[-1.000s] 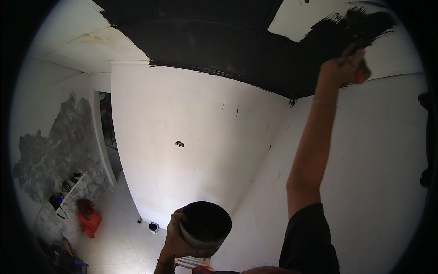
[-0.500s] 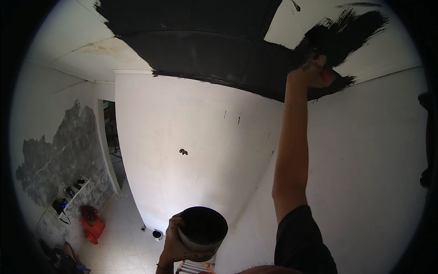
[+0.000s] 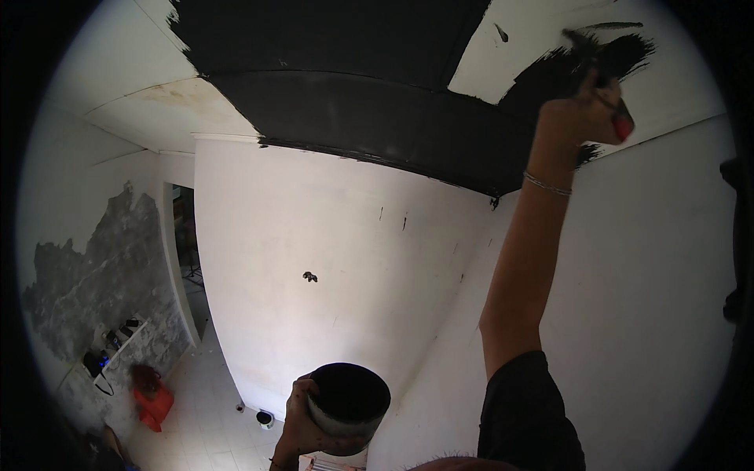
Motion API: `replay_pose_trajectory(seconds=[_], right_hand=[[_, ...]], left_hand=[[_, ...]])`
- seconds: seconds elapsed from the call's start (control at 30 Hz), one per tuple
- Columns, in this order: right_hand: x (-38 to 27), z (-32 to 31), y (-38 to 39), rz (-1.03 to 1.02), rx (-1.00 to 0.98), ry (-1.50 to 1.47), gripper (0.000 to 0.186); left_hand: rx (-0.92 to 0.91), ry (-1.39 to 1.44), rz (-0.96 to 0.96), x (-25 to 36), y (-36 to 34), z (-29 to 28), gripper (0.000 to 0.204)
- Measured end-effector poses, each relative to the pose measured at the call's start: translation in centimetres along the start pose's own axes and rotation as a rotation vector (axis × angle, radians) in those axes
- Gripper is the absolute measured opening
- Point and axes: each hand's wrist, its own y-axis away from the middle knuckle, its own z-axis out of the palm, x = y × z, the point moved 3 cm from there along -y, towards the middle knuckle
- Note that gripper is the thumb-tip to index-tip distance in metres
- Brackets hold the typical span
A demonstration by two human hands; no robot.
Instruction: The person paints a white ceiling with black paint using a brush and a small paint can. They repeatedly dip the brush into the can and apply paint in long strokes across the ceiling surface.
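Note:
My right hand [image 3: 583,108] is raised to the ceiling, fingers closed round a paintbrush [image 3: 622,128] whose red handle end sticks out beside the palm. The brush head is dark and blurred against the wet paint. Black paint [image 3: 369,98] covers a wide part of the white ceiling [image 3: 487,59], with ragged edges around the brush. Low in front of me, my left hand [image 3: 300,420] grips a round paint pot [image 3: 353,434] by its side, thumb over the rim. Its inside is black; how full it is, I cannot tell.
Black drips mark the white wall [image 3: 283,228]. A small tin [image 3: 265,418] stands on the tiled floor [image 3: 204,392]; part of a ladder [image 3: 330,463] shows under the pot. At left are a doorway [image 3: 187,243], a small shelf [image 3: 122,349] with devices, and a red item [image 3: 153,404].
My right hand with the brush has moved right and upward across the ceiling. The view has tilted slightly up; my left hand still holds the pot.

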Motion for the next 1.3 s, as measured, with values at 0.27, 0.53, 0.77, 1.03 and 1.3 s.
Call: replay_pose_trajectory(seconds=[0.27, 0.53, 0.77, 1.03, 1.3], right_hand=[[3.8, -6.4, 0.9, 0.175, 0.132, -0.024, 0.028], [3.8, -11.7, 6.5, 0.295, 0.343, -0.034, 0.044], [3.0, -7.9, 2.5, 0.152, 0.151, 0.097, 0.037], [6.4, -15.3, 7.2, 0.751, 0.084, -0.719, 0.036], [-0.8, -2.0, -6.0, 0.166, 0.447, 0.36, 0.02]], left_hand=[[-0.033, 0.047, -0.013, -0.9, -1.3, 0.0, 0.11], [-0.064, 0.175, 0.013, -0.4, -1.3, 0.9, 0.112], [-0.049, 0.017, 0.01, 0.0, -0.6, 0.0, 0.114], [-0.028, 0.072, -0.005, 0.9, -0.7, -0.1, 0.113], [-0.011, 0.052, 0.003, 0.1, -0.9, -0.1, 0.111]])
